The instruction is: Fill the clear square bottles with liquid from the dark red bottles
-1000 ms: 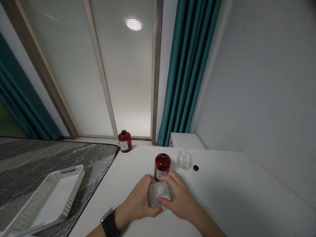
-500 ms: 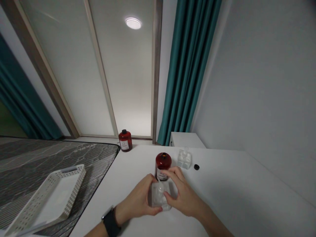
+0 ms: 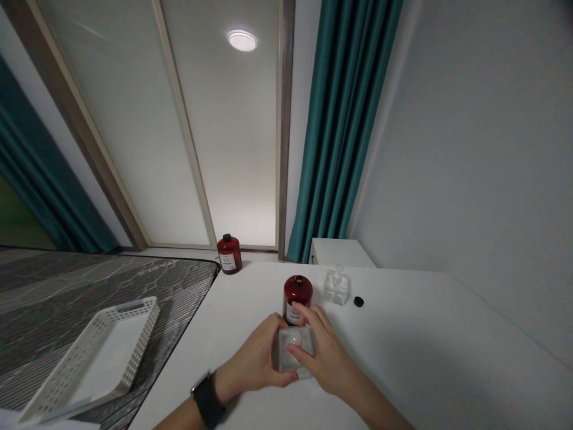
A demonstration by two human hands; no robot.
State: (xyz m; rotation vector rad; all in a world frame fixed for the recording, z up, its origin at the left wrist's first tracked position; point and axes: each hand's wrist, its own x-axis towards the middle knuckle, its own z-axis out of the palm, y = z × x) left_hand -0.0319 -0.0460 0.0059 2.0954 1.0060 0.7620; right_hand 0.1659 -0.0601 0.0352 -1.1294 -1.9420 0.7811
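Note:
Both of my hands are on a clear square glass bottle (image 3: 293, 357) that stands on the white table (image 3: 403, 358). My left hand (image 3: 255, 361), with a black watch on its wrist, wraps round the bottle's left side. The fingers of my right hand (image 3: 323, 352) are curled over its right side and its round top. Just behind the bottle stands a dark red bottle (image 3: 297, 294) with an open neck and a white label. A second clear glass bottle (image 3: 336, 288) and a small black cap (image 3: 358, 301) lie further back to the right.
Another red bottle (image 3: 228, 254) with a black cap stands at the back by the window. A white perforated tray (image 3: 94, 358) rests on a grey patterned surface at the left. Teal curtains (image 3: 340, 131) and a small white cabinet (image 3: 340, 254) lie behind the table.
My right hand's fingers have shifted on the top of the clear bottle, from lying over its right side to pinching its top. The view has drifted slightly.

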